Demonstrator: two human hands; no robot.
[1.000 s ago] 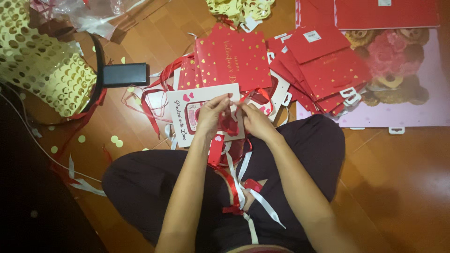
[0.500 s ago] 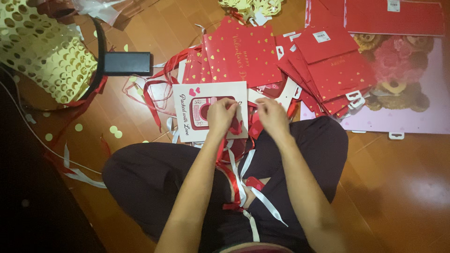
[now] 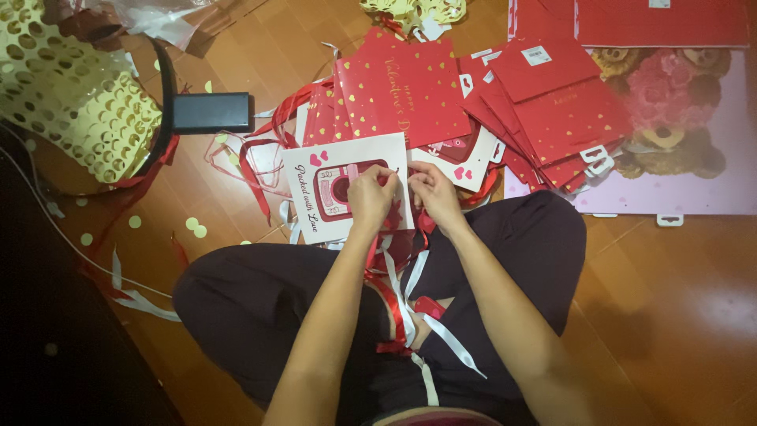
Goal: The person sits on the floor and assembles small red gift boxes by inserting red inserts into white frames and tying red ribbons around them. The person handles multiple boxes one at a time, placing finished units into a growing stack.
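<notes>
A white gift bag [image 3: 315, 189] with a red camera picture and small hearts lies flat on the wooden floor in front of my crossed legs. My left hand [image 3: 371, 197] rests on its right part, fingers pinched at the bag's top edge. My right hand [image 3: 432, 193] is right beside it, fingers pinched on a red ribbon [image 3: 426, 223] at the same edge. Red and white ribbons [image 3: 402, 304] trail from the bag down over my lap.
Red gift bags with gold hearts [image 3: 406, 87] are piled beyond the white bag, with more red bags [image 3: 560, 102] to the right on a pink sheet showing a teddy bear [image 3: 670, 126]. A black box [image 3: 210, 111] and gold perforated foil [image 3: 71, 102] lie at left.
My hands came closer together at the bag's right edge. The view shifted slightly; the white bag has stayed in place.
</notes>
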